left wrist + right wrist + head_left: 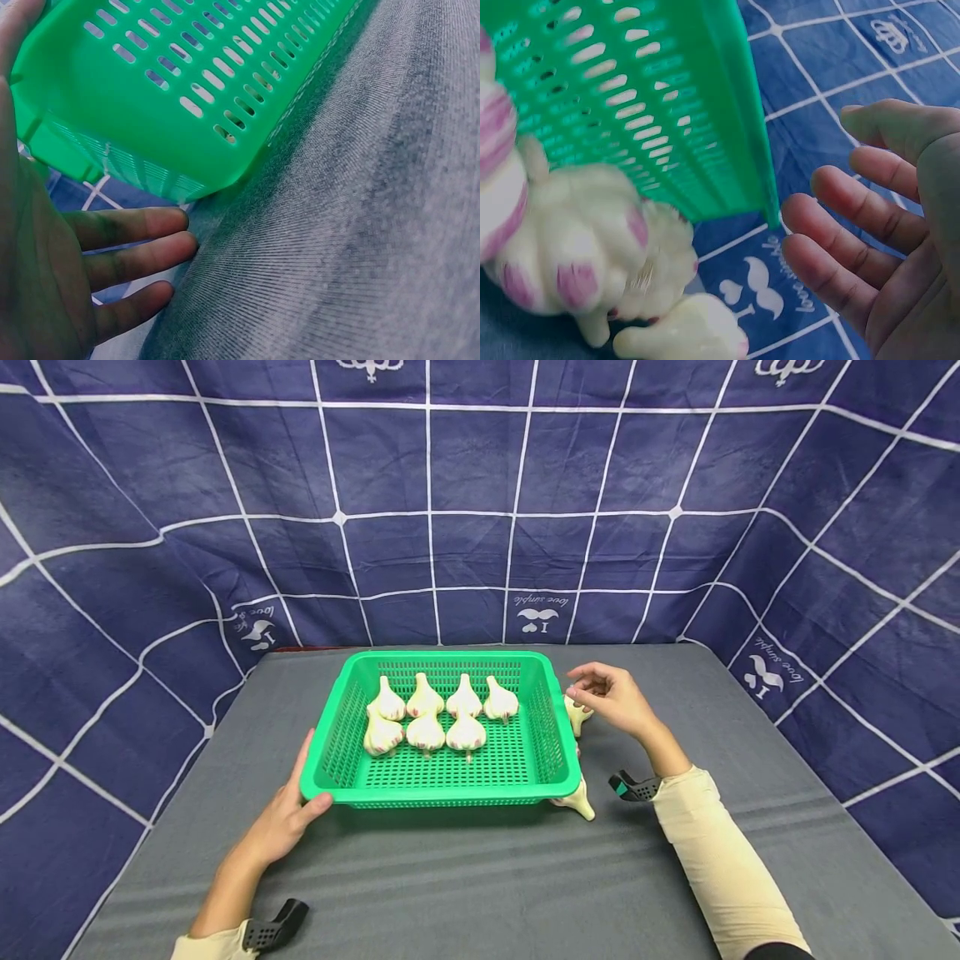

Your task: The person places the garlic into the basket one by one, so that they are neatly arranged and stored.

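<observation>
A green plastic basket [450, 795] holds several white garlic bulbs [425, 732] with pinkish marks, set in two rows towards its back left. At the basket's front left corner is my left hand [279, 822], its thumb by the rim and its fingers along the side. Three of those fingers [139, 264] extend straight in the left wrist view. Just off the right rim hovers my right hand [611, 697], fingers loosely bent and nothing held. Beneath it lies a garlic bulb [577, 717], partly hidden.
Another garlic bulb [579, 802] lies by the basket's front right corner, partly covered by the rim. More bulbs [574, 240] cluster against the basket's outer wall in the right wrist view. A grey cloth [465, 877] covers the table, and a blue checked curtain [472, 552] surrounds it.
</observation>
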The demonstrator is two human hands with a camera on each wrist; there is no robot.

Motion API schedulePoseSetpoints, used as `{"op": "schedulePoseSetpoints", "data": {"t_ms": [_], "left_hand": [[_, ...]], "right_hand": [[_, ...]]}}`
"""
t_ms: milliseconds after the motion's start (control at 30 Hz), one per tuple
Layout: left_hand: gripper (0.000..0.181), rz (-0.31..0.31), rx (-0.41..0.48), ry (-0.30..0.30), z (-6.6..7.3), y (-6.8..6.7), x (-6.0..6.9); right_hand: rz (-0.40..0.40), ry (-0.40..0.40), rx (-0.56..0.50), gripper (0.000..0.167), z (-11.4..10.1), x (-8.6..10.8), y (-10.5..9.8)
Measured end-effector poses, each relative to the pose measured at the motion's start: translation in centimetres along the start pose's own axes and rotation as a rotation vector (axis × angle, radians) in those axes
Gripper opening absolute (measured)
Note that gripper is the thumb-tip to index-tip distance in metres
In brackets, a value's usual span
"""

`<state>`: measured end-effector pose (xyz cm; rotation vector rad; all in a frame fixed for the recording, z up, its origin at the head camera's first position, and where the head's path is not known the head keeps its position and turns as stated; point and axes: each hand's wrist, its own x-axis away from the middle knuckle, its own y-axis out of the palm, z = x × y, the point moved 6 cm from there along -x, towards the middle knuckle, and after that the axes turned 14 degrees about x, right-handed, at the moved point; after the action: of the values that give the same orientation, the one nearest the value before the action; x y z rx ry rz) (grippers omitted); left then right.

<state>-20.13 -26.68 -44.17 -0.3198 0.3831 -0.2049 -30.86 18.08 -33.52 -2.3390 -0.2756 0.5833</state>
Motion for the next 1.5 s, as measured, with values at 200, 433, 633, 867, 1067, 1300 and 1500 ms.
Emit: {"op": "schedulePoseSetpoints", "data": {"t_ms": [200,433,633,867,1067,1300,1500], "left_hand": [[0.089,-0.002,0.011,0.004,0.0,0.0,0.0],[0.089,0.001,0.005,0.003,0.0,0.0,0.0],[0.089,0.002,0.003,0.002,0.0,0.0,0.1],[0.089,-0.001,0.008,0.011,0.0,0.0,0.1],[0.089,0.002,0.003,0.009,0.0,0.0,0.1],[0.089,-0.002,0.009,0.008,0.0,0.0,0.0],[0.089,-0.001,0.007,-0.001,-0.1,0.0,0.0]], "right_hand": [[0.026,0.003,-0.015,0.022,1.1,0.2,-0.4],[0.035,0.056,-0.04,0.022,2.7,0.4,-0.4],[0.054,0.095,-0.047,0.022,5.4,0.3,0.1],[0.101,0.176,0.066,0.027,9.0,0.0,0.8],[0.08,0.322,0.158,0.041,10.3,0.1,1.5],[0.017,0.463,0.261,0.061,11.3,0.4,2.0],[-0.044,0.481,0.28,0.063,11.7,0.7,2.8]]}}
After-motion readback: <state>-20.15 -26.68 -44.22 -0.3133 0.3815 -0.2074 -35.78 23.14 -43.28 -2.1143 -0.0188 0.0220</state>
